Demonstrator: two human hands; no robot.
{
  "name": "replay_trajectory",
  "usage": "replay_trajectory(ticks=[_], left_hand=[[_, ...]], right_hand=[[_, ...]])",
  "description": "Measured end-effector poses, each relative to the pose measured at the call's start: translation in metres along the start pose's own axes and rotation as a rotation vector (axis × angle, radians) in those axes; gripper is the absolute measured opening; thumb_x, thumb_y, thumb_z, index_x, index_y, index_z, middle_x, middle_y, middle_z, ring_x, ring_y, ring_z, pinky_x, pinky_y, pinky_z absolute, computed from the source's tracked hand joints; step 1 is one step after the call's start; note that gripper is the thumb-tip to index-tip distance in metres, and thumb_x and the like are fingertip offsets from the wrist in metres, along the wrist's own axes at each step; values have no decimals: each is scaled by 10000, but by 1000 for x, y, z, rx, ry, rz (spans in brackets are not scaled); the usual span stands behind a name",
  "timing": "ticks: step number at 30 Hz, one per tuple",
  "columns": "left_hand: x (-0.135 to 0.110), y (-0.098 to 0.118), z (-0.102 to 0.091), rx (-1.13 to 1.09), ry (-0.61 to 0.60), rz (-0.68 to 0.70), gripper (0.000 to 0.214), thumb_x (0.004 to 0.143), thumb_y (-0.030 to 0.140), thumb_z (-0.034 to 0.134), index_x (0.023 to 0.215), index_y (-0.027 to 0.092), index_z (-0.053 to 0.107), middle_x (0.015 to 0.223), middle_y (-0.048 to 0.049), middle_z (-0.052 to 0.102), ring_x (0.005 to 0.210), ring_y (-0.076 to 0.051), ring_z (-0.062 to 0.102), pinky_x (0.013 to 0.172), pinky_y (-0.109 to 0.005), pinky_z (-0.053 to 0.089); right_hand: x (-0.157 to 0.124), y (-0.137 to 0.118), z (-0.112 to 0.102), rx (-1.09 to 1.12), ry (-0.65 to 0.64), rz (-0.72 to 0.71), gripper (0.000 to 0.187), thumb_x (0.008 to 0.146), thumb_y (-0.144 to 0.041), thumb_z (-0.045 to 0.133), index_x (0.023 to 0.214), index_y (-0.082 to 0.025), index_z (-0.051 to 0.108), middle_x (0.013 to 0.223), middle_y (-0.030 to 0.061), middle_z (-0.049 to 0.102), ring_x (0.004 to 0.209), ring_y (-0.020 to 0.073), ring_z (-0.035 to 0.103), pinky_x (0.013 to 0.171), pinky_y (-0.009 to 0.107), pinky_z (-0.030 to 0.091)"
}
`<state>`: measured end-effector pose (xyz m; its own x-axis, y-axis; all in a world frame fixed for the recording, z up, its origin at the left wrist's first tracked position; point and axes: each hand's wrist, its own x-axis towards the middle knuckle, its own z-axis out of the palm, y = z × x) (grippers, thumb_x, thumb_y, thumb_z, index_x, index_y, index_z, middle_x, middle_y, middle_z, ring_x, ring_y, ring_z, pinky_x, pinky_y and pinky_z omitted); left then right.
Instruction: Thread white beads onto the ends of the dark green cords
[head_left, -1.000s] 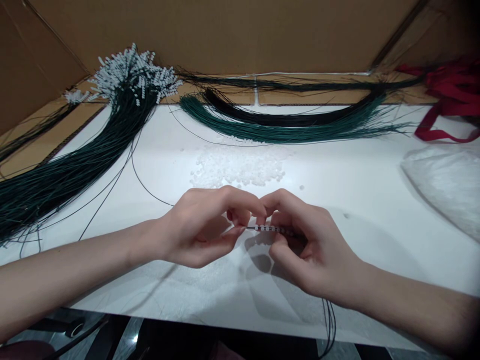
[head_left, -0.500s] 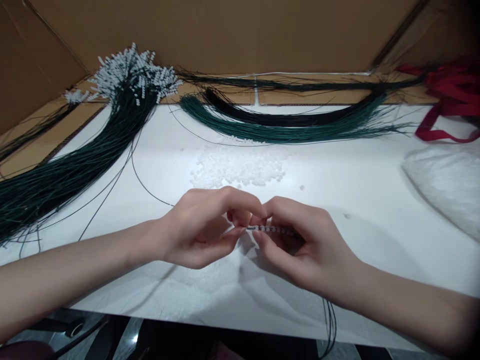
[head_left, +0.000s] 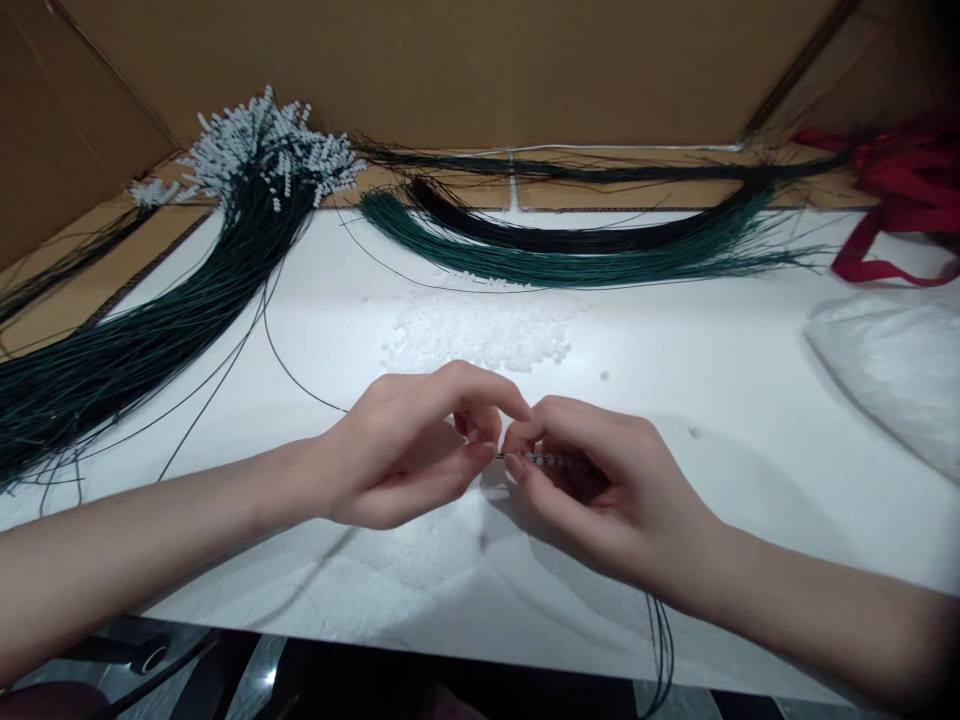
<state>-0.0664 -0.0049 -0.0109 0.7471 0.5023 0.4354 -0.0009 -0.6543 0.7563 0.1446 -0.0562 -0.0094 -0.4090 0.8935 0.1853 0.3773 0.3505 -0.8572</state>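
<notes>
Between the tips of my hands lies a short row of small white beads on dark wire. My right hand is closed around this beaded wire, with thumb and index finger pinched near its left end. My left hand meets the wire end with thumb and curled fingers close together, while its index finger arches over toward the right index fingertip. Whether a loose bead sits in the left fingertips is hidden. Several thin dark wires hang below my right hand, over the table's front edge.
Loose white beads lie spread beyond my hands. At left rests a large bundle of green wires with white beaded tips. Bare green wires lie at the back. A clear plastic bag and red ribbon are at right.
My left index finger has lifted slightly, and the left thumb has shifted a little. The right fingertips have closed further over the wire's left end, so less of it shows.
</notes>
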Motion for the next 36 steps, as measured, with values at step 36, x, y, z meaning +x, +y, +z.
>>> replay_trajectory(ticks=[36], left_hand=[[0, -8, 1, -27, -53, 60, 323, 821, 9, 581, 1094, 174, 535, 859, -31, 682, 703, -117, 632, 593, -218, 495]], right_hand=[[2, -3, 0, -13, 41, -34, 194, 771, -55, 605, 698, -190, 487, 599, -61, 439, 505, 63, 369, 441, 193, 293]])
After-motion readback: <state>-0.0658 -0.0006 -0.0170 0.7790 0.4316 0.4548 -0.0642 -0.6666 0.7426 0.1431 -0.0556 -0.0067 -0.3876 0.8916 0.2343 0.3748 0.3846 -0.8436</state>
